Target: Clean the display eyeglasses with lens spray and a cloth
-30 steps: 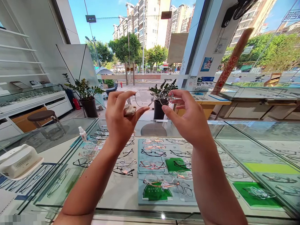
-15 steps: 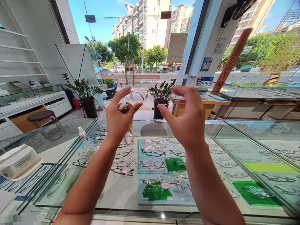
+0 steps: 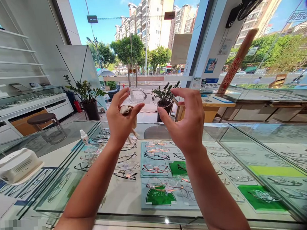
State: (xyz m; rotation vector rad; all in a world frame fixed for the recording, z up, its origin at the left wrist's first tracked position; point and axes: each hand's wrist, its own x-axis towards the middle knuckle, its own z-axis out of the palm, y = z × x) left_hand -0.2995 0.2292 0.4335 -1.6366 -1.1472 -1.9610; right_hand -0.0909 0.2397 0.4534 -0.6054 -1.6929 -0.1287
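A pair of thin-rimmed eyeglasses [image 3: 137, 96] with clear lenses is raised in front of me, above the display counter. My left hand [image 3: 118, 119] grips the left lens, index finger at the top and thumb below. A crumpled beige cloth [image 3: 126, 110] is tucked in the same palm, its end hanging below the hand. Around the right lens curl the thumb and index finger of my right hand [image 3: 187, 120]; their exact contact with the thin rim is hard to see.
Under the hands, a glass display counter [image 3: 121, 200] holds rows of eyeglass frames [image 3: 157, 156]. At left stand a small white spray bottle [image 3: 84, 137] and a white device [image 3: 18, 164]. Beyond are a round stool [image 3: 43, 119], potted plants [image 3: 91, 108] and glass doors.
Both hands have shifted slightly left with the eyeglasses, the right hand more, so they are closer together. More of the bridge and right lens shows.
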